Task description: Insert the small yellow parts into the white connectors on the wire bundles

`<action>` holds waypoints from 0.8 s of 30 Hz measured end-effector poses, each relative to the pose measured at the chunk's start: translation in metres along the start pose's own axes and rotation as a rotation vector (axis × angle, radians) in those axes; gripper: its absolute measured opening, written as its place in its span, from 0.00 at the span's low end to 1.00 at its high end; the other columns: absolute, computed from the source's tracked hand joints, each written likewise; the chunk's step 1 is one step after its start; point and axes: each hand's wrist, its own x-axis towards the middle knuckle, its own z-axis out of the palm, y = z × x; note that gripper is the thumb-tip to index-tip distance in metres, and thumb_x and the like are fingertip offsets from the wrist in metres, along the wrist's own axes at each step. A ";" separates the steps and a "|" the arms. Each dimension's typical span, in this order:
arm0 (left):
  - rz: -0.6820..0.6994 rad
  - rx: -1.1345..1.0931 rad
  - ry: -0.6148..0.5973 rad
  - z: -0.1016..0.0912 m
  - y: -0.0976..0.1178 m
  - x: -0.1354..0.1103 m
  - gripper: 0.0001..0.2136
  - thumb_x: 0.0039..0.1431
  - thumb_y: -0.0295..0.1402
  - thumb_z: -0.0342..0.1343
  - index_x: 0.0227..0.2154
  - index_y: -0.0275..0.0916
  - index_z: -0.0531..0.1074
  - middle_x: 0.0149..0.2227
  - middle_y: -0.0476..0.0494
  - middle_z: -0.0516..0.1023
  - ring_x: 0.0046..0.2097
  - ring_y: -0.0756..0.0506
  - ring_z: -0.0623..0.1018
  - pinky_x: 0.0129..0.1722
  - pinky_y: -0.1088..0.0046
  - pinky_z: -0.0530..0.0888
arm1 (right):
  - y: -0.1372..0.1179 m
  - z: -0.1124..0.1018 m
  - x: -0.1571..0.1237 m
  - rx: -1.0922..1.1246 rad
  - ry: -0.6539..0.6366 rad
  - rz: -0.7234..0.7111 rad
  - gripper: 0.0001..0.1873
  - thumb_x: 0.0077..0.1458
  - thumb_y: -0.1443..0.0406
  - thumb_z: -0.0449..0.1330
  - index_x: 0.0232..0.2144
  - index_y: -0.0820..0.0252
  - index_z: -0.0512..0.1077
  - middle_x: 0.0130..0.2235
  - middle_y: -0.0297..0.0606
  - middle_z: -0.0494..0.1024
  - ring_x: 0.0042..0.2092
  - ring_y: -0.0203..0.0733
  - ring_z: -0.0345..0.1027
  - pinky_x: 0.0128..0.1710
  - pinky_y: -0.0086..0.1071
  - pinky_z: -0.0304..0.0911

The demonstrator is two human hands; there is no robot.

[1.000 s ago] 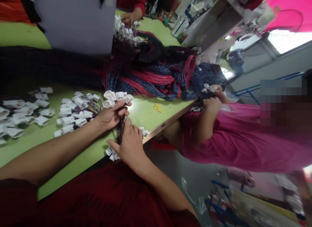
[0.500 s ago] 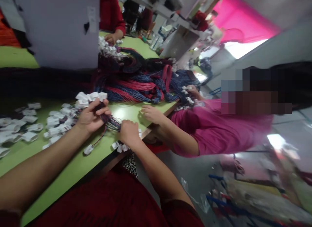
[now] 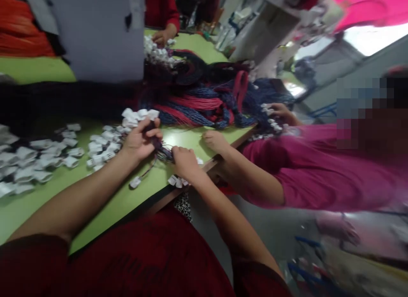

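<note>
My left hand [image 3: 142, 140] is wrapped round a bundle of dark wires [image 3: 164, 152], just below a cluster of white plastic connectors [image 3: 138, 116]. Further along the same bundle, near the table's front edge, my right hand [image 3: 185, 162] is closed on the wires. Between my hands a single wire hangs out of the bundle and ends in a white connector [image 3: 135, 182] over the green tabletop [image 3: 121, 199]. More white connectors [image 3: 177, 181] stick out below my right hand at the edge.
Piles of white connectors [image 3: 35, 158] lie on the left. Long red and blue wire bundles [image 3: 204, 105] stretch across behind my hands, beside a grey panel [image 3: 102, 37]. A co-worker's hand [image 3: 216, 141] rests at the table's right corner. Another person's hand [image 3: 162, 36] touches connectors across the table.
The whole view has shifted, so the scene sits further right and slightly higher. Both my hands keep their hold on the wire bundle, in nearly the same pose.
</note>
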 end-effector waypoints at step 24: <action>0.000 0.097 -0.032 -0.005 -0.009 0.014 0.09 0.60 0.27 0.52 0.24 0.33 0.68 0.26 0.49 0.76 0.17 0.59 0.62 0.26 0.78 0.68 | -0.033 0.016 -0.005 2.245 -0.446 0.379 0.13 0.47 0.58 0.59 0.23 0.58 0.60 0.13 0.20 0.57 0.13 0.24 0.36 0.14 0.23 0.35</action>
